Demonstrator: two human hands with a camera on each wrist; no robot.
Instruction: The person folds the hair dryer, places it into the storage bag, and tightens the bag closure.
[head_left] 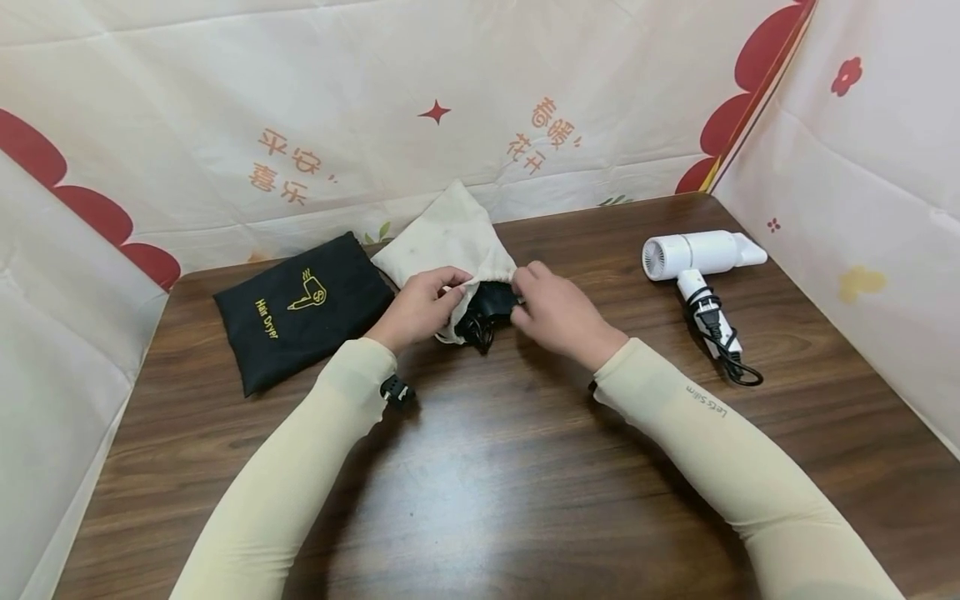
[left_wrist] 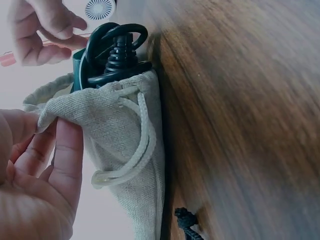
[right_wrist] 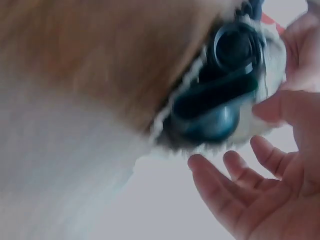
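A cream drawstring bag (head_left: 453, 237) lies at the back of the table, its mouth facing me. Inside the mouth sits a dark green hair dryer (head_left: 495, 298); its flat nozzle (right_wrist: 212, 100) shows in the right wrist view. A coiled black cord and plug (left_wrist: 122, 55) stick out of the mouth. My left hand (head_left: 420, 310) pinches the rim of the bag between thumb and fingers. At the other side of the mouth is my right hand (head_left: 558, 312), its fingers loosely bent and spread beside the rim in the right wrist view. The bag hides most of the dryer.
To the left lies a flat black pouch (head_left: 300, 308) printed "Hair Dryer". A white hair dryer (head_left: 697, 254) rests at the right, its cord wound round the handle. Printed cloth walls (head_left: 450, 50) stand behind and beside the wooden table (head_left: 465, 483).
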